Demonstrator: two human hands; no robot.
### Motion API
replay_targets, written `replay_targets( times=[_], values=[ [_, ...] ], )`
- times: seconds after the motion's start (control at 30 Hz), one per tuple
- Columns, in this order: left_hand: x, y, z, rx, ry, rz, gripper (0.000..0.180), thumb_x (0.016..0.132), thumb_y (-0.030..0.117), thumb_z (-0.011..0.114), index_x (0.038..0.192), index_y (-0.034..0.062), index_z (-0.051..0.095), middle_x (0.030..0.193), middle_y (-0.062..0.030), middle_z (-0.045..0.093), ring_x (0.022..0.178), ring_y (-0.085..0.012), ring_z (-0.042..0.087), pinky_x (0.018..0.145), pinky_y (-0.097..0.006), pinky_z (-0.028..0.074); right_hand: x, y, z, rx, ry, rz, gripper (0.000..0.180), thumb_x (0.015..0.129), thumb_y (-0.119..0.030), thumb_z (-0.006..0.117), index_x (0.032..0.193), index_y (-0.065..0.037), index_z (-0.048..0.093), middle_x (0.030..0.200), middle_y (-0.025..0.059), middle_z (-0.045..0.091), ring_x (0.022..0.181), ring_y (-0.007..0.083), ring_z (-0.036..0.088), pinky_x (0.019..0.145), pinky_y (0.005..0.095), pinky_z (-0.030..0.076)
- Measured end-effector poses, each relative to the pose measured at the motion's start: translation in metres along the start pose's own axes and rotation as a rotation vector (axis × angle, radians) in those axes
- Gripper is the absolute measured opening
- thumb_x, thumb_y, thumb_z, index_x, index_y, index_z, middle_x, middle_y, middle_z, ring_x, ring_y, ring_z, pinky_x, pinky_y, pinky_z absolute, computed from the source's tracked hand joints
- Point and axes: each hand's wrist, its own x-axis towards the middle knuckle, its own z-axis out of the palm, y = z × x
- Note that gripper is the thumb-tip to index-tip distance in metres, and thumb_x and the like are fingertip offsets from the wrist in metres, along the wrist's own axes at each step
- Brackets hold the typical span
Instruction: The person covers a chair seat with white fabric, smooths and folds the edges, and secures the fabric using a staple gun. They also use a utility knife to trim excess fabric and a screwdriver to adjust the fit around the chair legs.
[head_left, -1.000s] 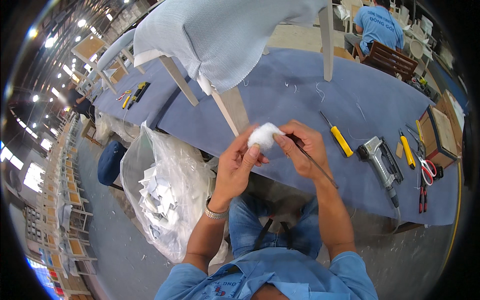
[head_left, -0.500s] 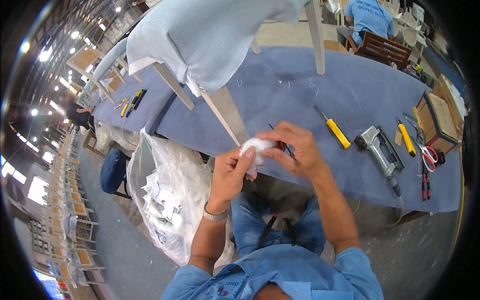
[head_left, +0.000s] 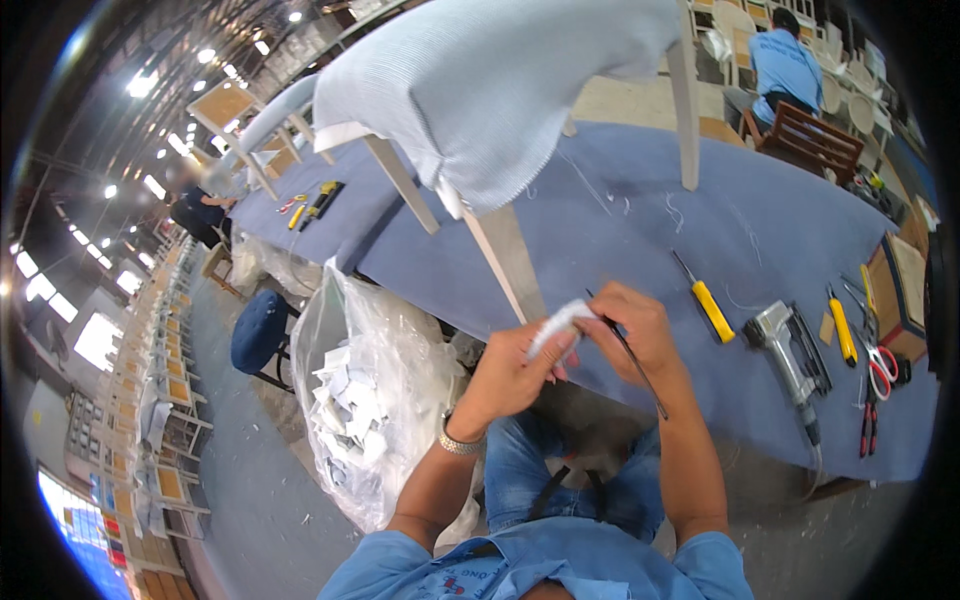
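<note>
Close to the tip of a pale wooden chair leg (head_left: 507, 262), both hands meet over a small white soft wad (head_left: 563, 326); whether it is padding or cloth I cannot tell. My left hand (head_left: 510, 365) is closed on it, thumb on top. My right hand (head_left: 637, 338) pinches the wad's other side. A long, thin dark rod-like tool (head_left: 640, 368) lies across the right palm, its ends sticking out on both sides. Above hangs pale blue ribbed fabric (head_left: 470, 95), draped over the upholstered seat that the leg belongs to.
On the blue-grey covered table (head_left: 610, 240) lie a yellow-handled screwdriver (head_left: 712, 312), a staple gun (head_left: 785, 350) with hose, red-handled scissors (head_left: 882, 368) and pliers (head_left: 868, 425). A clear plastic bag of white scraps (head_left: 350, 400) stands left, beside a blue stool (head_left: 260, 330). Another person (head_left: 785, 65) sits far right.
My view has swung, so the scene sits further right and lower. The white wad, rounder before, now looks narrower and tilted between my hands.
</note>
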Motion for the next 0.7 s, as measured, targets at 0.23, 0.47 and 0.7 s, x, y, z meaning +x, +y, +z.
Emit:
replay_targets(
  times=[0.23,0.47,0.7],
  values=[
    [-0.01,-0.005,0.015,0.321,0.191,0.119,0.035,0.105,0.027,0.055,0.09,0.001,0.072,0.059,-0.0026,0.058,0.055,-0.0101,0.056,0.053,-0.029,0.044,-0.004,0.014,0.026,-0.008,0.107,0.088,0.012,0.092,-0.01,0.07,0.088,0.001,0.067,0.07,0.0107,0.054,0.057,0.0243,0.052,0.054,0.0349,0.041],
    [-0.04,-0.003,0.021,0.355,0.211,0.157,0.027,0.101,0.008,0.047,0.096,0.002,0.074,0.078,-0.0058,0.068,0.058,-0.0123,0.06,0.056,-0.028,0.048,-0.008,0.113,0.013,0.088,0.416,0.585,0.03,0.104,-0.026,0.056,0.1,0.001,0.069,0.078,0.0048,0.064,0.067,0.0103,0.059,0.061,0.0273,0.05],
    [0.005,0.048,-0.065,1.028,0.637,0.775,0.045,0.079,-0.007,0.058,0.12,0.006,0.072,0.117,-0.0137,0.066,0.088,-0.0205,0.064,0.076,-0.033,0.05,0.012,0.071,0.002,0.514,0.475,0.514,0.017,0.099,-0.014,0.064,0.096,0.002,0.068,0.08,0.0037,0.067,0.069,0.01,0.062,0.062,0.0271,0.053]
  ],
)
